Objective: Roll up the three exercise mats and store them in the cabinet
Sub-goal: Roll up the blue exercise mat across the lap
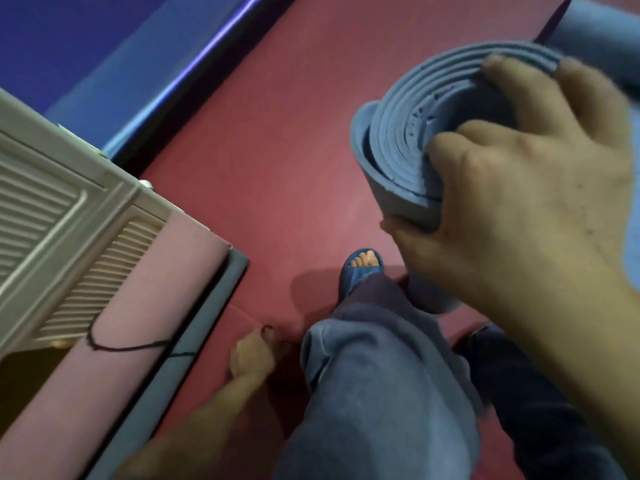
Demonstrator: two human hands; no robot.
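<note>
A rolled blue mat (pixel 391 143) stands on end at the right, its spiral end facing me. My right hand (pixel 519 202) grips that top end, thumb under the outer layer and fingers over the coil. A rolled pink mat (pixel 138 323), tied with a black string, lies against the beige cabinet (pixel 52 202) at the left. Beside it is a grey rolled mat (pixel 207 306). My left hand (pixel 254 351) hangs low beside my leg with loosely curled fingers and holds nothing.
Red floor (pixel 277 133) runs through the middle. A blue padded surface (pixel 86 46) with a glossy edge is at the top left. My foot in a blue slipper (pixel 363 268) and my trouser leg fill the bottom centre. The cabinet's louvred door stands open.
</note>
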